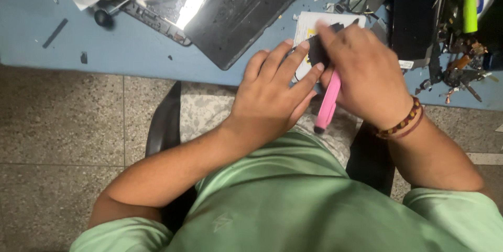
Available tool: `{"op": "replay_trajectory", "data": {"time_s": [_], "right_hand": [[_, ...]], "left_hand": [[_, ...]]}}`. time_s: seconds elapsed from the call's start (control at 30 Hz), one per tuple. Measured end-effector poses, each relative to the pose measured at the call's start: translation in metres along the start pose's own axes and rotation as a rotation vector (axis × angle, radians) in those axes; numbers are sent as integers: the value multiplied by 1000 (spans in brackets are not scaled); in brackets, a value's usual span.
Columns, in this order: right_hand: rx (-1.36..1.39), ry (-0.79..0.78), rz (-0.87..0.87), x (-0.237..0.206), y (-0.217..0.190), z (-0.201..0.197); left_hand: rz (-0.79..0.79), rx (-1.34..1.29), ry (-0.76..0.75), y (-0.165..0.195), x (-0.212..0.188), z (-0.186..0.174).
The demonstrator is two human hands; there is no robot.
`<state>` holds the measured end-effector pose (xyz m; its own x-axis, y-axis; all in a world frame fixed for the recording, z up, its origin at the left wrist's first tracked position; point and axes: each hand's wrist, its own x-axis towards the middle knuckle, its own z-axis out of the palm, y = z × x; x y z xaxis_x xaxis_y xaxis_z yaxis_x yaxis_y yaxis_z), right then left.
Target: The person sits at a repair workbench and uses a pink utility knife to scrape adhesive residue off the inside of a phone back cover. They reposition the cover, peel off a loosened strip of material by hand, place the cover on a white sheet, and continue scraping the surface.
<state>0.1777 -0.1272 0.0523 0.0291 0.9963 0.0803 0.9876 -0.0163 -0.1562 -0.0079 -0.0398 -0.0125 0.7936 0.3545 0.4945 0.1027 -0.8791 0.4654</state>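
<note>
My left hand [272, 92] lies with fingers spread on a small black part [317, 48] at the front edge of the blue table [131, 47]. My right hand [361, 71], with a bead bracelet on the wrist, grips a pink-handled tool [328, 102] whose handle points down towards my lap; its tip is hidden under the hand at the black part. The black part rests on a white sheet [314, 24]. Most of the part is covered by both hands.
A large black back cover [241, 13] lies on the table left of the hands. Further covers and boards [157, 0] sit at the back left. Loose tools, a green pen [470, 3] and small metal parts crowd the right end. Below is speckled floor [63, 126].
</note>
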Motion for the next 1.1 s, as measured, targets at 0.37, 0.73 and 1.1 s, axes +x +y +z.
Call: {"op": "replay_trajectory", "data": {"time_s": [0.37,0.73,1.1], "right_hand": [[186,354,88,-29,24,3],[859,364,148,-35,15,31],[749,353,279,-39,22,38]], "left_hand": [[-6,22,-17,0,-2,2],[-51,24,-49,1,1,2],[-67,0,-68,2,-3,6]]}}
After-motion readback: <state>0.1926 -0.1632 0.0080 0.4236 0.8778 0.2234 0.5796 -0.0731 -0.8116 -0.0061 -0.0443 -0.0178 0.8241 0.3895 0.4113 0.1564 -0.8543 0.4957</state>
